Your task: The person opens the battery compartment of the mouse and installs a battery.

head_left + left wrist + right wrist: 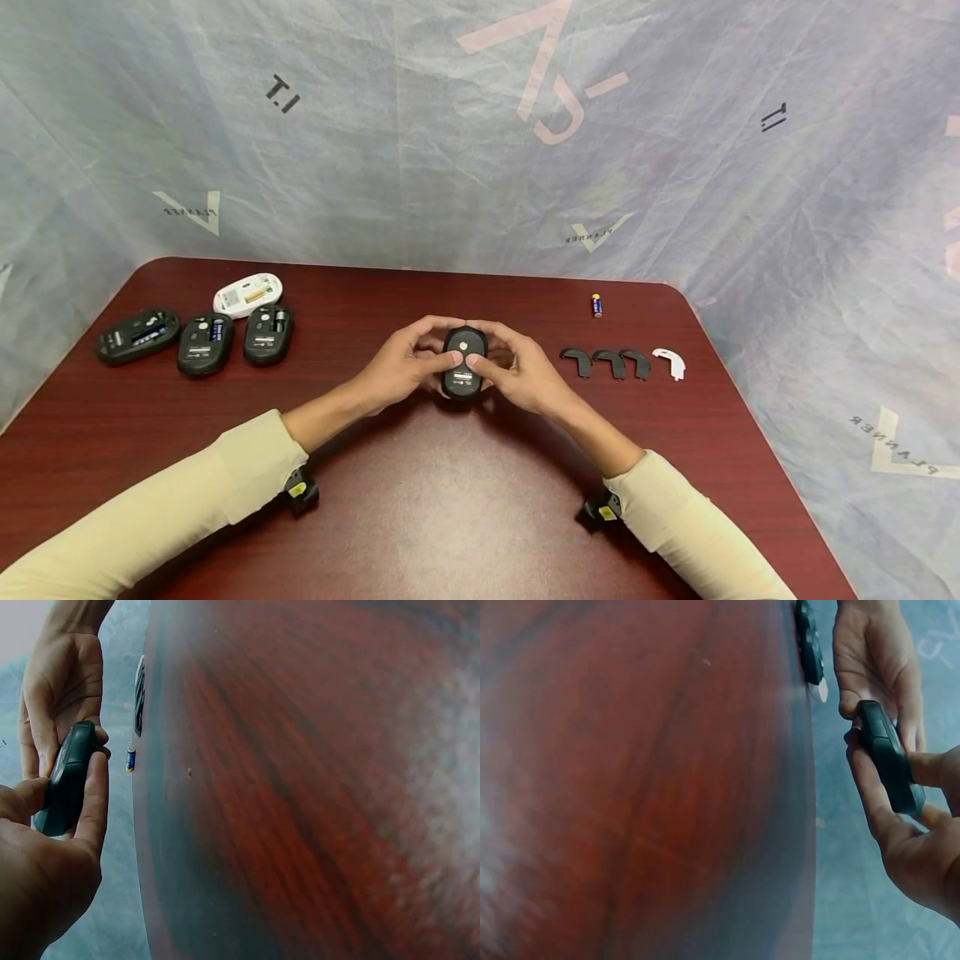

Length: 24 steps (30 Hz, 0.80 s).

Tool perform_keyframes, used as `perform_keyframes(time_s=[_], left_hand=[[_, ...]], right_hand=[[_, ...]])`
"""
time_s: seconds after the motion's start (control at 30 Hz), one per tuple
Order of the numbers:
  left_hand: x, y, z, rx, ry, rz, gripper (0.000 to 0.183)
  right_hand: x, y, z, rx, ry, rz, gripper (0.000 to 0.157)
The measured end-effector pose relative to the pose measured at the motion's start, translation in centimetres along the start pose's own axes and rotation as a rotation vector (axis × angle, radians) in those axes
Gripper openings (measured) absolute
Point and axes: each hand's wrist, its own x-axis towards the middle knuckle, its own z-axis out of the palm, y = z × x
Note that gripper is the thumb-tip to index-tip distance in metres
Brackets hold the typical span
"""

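Note:
Between both hands, above the middle of the table, is a black computer mouse (462, 383) with its underside toward the head camera. A pale label and a light round spot show on that underside. My left hand (397, 371) grips one side, its thumb on the underside and fingers around the edge and behind. From the other side my right hand (528, 379) grips it the same way. The two thumbs nearly meet and hide part of the middle. Both wrist views show the mouse edge-on, pinched between thumbs and fingers, off the table.
At left lie black mice (204, 344) and a white mouse (248, 296), undersides up with battery bays uncovered. Right of the hands are several curved covers, black (577, 362) and white (670, 364). A blue battery (597, 306) lies behind them on the red-brown table (450, 517).

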Motion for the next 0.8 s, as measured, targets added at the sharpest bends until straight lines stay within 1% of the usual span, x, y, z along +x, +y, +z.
perform_keyframes(time_s=[0.1, 0.2, 0.4, 0.53, 0.63, 0.8], left_hand=[[-0.05, -0.14, 0.07, -0.020, -0.002, -0.008, 0.053], [0.01, -0.31, 0.09, -0.039, -0.006, -0.015, 0.053], [0.09, -0.28, -0.19, -0.050, -0.029, -0.034, 0.057], [0.18, -0.27, -0.41, -0.052, -0.027, -0.036, 0.057], [0.21, -0.36, -0.44, -0.066, -0.020, -0.041, 0.057], [0.18, -0.58, -0.46, -0.094, -0.016, -0.059, 0.057]], right_hand=[[-0.15, -0.05, 0.20, -0.023, 0.010, 0.000, 0.051], [-0.18, -0.14, 0.28, -0.024, 0.012, 0.008, 0.049], [0.01, -0.36, 0.27, 0.013, -0.006, 0.054, 0.045], [0.32, -0.37, 0.34, 0.043, 0.009, 0.071, 0.046], [0.52, -0.17, 0.39, 0.040, 0.028, 0.060, 0.047], [0.78, 0.14, 0.48, -0.027, 0.080, 0.008, 0.044]])
